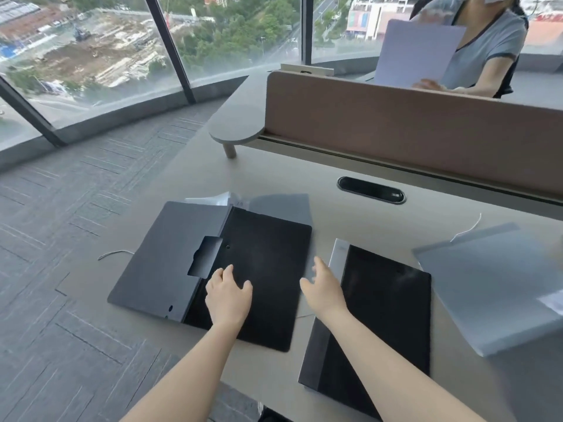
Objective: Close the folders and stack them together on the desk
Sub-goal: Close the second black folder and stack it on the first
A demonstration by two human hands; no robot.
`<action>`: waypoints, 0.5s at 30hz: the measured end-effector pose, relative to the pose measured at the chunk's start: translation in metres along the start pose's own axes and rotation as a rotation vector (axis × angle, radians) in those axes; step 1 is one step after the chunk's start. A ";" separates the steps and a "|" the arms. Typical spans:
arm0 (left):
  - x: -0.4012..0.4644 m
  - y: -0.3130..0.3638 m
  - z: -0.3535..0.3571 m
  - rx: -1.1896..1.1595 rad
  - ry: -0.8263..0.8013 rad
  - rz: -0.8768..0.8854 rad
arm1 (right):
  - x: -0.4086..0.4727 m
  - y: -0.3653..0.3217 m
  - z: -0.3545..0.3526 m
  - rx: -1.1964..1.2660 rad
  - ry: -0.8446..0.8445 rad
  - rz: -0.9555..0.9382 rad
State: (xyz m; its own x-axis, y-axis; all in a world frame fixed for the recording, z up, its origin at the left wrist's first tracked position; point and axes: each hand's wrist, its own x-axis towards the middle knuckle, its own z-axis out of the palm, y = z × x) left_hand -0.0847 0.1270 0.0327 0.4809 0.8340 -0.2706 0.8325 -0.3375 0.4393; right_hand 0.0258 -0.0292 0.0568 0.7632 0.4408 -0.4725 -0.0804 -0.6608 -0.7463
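Beige desk [365,220] by window — left hand [228,295] flat, fingers spread, on open black plastic folder [262,269]; right hand [324,289] open, empty, beside closed black folder [387,303].

Both hands (left [228,295], right [324,289]) reach forward, empty.

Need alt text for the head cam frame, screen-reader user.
Two bare hands reach over a desk: the left hand rests on an open black folder, the right hand hovers between it and a closed black folder. A grey folder lies at right.
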 end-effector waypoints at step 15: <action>0.080 -0.029 -0.014 0.084 -0.090 0.010 | 0.060 -0.019 0.061 -0.058 0.194 0.441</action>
State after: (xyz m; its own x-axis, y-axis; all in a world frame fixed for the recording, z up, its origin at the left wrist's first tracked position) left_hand -0.0735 0.2098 0.0102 0.5088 0.7893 -0.3438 0.8458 -0.3841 0.3702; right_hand 0.0340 0.0470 0.0145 0.7704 -0.0073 -0.6375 -0.3917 -0.7944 -0.4642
